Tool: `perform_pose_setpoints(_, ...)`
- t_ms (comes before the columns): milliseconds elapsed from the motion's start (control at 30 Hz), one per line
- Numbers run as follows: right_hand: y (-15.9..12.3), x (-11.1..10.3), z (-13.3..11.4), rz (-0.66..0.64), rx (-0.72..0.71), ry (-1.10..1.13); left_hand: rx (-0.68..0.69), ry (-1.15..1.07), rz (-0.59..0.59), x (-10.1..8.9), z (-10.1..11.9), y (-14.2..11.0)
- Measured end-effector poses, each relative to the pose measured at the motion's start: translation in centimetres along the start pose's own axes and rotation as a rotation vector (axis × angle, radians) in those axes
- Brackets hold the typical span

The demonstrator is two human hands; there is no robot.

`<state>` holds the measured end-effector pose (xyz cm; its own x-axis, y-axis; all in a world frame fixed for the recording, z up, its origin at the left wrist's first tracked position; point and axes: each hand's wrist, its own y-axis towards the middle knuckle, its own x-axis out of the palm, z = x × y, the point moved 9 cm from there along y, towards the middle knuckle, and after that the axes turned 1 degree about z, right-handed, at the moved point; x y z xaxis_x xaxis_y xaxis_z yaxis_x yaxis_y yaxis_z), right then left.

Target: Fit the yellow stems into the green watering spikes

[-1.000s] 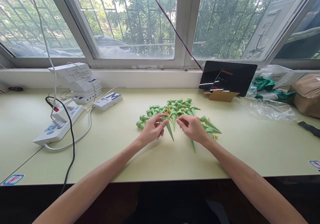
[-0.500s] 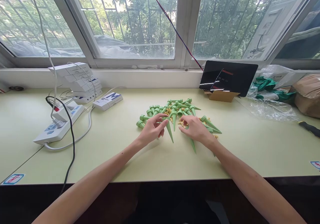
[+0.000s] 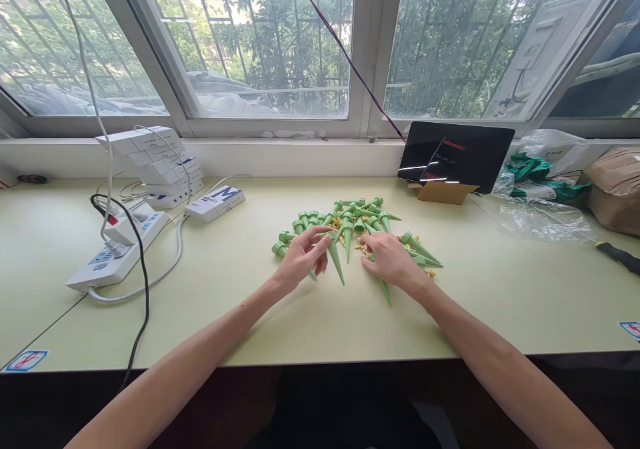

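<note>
A pile of several green cone-shaped plastic spikes (image 3: pixel 350 225) lies on the pale green table (image 3: pixel 240 302), with small yellow bits (image 3: pixel 363 247) mixed in. My left hand (image 3: pixel 299 261) pinches the wide end of one green spike (image 3: pixel 335 261), whose tip points toward me. My right hand (image 3: pixel 390 259) rests on the pile with its fingers curled over the yellow bits; another spike (image 3: pixel 385 291) sticks out from under it. What the right fingers hold, if anything, is hidden.
At the left lie a white power strip (image 3: pixel 117 252) with cables, a stack of white boxes (image 3: pixel 153 162) and a small flat box (image 3: pixel 215 202). A dark tablet (image 3: pixel 455 155) leans on a cardboard box; plastic bags (image 3: pixel 540 195) and a brown parcel (image 3: pixel 615 189) sit at the right.
My right hand has moved forward and down onto the pile, curling its fingers over the yellow bits. My left hand has barely shifted, still on its spike.
</note>
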<state>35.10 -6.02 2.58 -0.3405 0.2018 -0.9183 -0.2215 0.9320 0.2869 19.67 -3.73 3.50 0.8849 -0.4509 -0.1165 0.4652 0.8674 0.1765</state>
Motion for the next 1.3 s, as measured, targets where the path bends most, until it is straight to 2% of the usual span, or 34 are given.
perform_pose_setpoints(600, 0.0, 0.3, 0.1, -0.032, 0.012, -0.034, -0.001, -0.043, -0.021, 0.2, -0.5, 0.2)
perform_pose_setpoints(1300, -0.1, 0.4, -1.3, -0.027, -0.100, 0.032, -0.013, -0.017, -0.020, 0.2, -0.4, 0.0)
